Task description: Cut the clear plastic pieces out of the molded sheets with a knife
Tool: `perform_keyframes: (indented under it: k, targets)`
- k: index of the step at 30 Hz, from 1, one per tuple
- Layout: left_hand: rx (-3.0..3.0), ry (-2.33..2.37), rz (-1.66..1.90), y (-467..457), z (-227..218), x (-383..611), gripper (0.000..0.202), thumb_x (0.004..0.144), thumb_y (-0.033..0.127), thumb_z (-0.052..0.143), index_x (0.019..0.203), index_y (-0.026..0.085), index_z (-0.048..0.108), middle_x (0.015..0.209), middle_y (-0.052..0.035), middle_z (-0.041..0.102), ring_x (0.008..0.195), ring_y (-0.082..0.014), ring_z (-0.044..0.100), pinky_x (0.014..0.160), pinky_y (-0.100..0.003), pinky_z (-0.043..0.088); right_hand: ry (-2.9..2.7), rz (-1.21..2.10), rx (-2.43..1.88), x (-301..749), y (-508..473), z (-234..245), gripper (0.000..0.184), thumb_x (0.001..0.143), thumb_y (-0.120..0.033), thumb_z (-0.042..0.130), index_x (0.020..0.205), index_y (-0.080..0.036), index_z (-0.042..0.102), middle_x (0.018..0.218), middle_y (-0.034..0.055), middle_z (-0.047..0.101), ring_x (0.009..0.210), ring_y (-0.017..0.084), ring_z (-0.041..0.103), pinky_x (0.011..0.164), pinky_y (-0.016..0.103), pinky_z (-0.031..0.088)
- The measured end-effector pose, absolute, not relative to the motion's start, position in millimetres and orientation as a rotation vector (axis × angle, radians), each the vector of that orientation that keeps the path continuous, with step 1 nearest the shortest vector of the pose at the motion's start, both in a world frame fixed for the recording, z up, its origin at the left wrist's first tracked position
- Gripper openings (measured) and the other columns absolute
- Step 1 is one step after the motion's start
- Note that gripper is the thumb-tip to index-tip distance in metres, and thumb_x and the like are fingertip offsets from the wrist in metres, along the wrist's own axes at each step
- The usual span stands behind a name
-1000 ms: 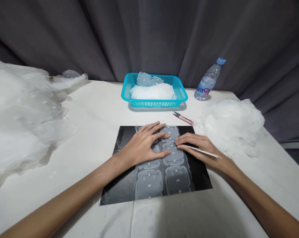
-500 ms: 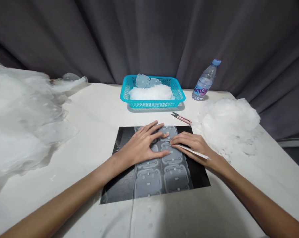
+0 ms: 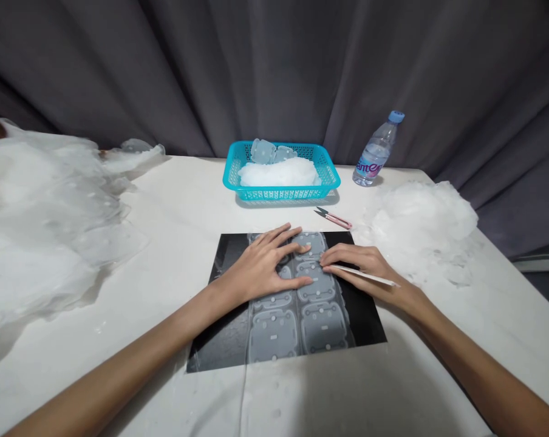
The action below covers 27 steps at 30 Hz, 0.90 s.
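Observation:
My left hand (image 3: pixel 274 261) lies flat with its fingers spread, pressing on a clear plastic sheet (image 3: pixel 274 337) moulded with rounded rectangular panels. Beneath that sheet is a black mat (image 3: pixel 368 315). Held like a pen in my right hand (image 3: pixel 359 267) is a thin white pen-like tool (image 3: pixel 370 277); its shaft slants back over the hand. The right fingertips are at the boundary between two panels in the right column, just right of my left thumb and index finger. The tool's tip is too small to make out.
Behind the mat stands a turquoise basket (image 3: pixel 281 194) holding clear moulded pieces and white plastic. Pink-handled thread snips (image 3: pixel 336 218) lie before it. A water bottle (image 3: pixel 372 155) stands right of the basket. Crumpled plastic heaps lie on the left (image 3: pixel 42 224) and right (image 3: pixel 424 218).
My right hand has shifted a little to the right with the white tool, along the line between the panels. My left hand keeps its place on the sheet.

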<state>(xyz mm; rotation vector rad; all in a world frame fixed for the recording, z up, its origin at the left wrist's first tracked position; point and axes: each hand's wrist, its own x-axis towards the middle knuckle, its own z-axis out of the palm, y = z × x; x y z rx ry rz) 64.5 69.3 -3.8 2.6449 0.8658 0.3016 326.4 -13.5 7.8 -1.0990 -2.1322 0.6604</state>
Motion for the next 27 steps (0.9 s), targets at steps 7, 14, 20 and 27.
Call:
perform_keyframes:
  k: [7, 14, 20, 27]
  targets:
    - [2.661, 0.869, 0.304, 69.1, -4.7, 64.8, 0.075, 0.088, 0.081, 0.058, 0.143, 0.031, 0.064, 0.169, -0.0062, 0.04, 0.158, -0.0354, 0.033, 0.125, -0.06, 0.033, -2.217, 0.559, -1.079, 323.7, -11.0, 4.9, 0.017, 0.108, -0.024, 0.055, 0.117, -0.024, 0.069, 0.115, 0.0056, 0.076, 0.112, 0.022, 0.07, 0.098, 0.04, 0.056]
    - [2.674, 0.869, 0.308, 69.0, -6.8, 63.9, 0.074, 0.089, 0.08, 0.059, 0.144, 0.031, 0.063, 0.17, -0.0052, 0.04, 0.158, -0.0333, 0.033, 0.126, -0.058, 0.032, -2.191, 0.655, -1.093, 333.6, -12.2, 4.0, 0.017, 0.108, -0.024, 0.054, 0.116, -0.023, 0.069, 0.115, 0.0058, 0.073, 0.109, 0.02, 0.071, 0.095, 0.034, 0.056]
    - [2.647, 0.876, 0.296, 67.9, -3.5, 65.6, 0.073, 0.088, 0.079, 0.062, 0.143, 0.03, 0.065, 0.169, -0.0058, 0.04, 0.158, -0.0341, 0.033, 0.126, -0.058, 0.032, -2.16, 0.668, -1.081, 331.2, -12.1, 2.8, 0.016, 0.107, -0.025, 0.056, 0.115, -0.025, 0.07, 0.113, 0.0053, 0.074, 0.108, 0.021, 0.071, 0.094, 0.035, 0.056]
    - [2.651, 0.867, 0.32, 68.1, -6.4, 64.1, 0.073, 0.089, 0.078, 0.062, 0.143, 0.03, 0.064, 0.169, -0.006, 0.041, 0.157, -0.035, 0.034, 0.126, -0.06, 0.032, -2.245, 0.545, -1.018, 326.1, -10.2, -1.2, 0.018, 0.108, -0.022, 0.054, 0.12, -0.023, 0.068, 0.115, 0.0074, 0.075, 0.112, 0.023, 0.069, 0.096, 0.04, 0.056]
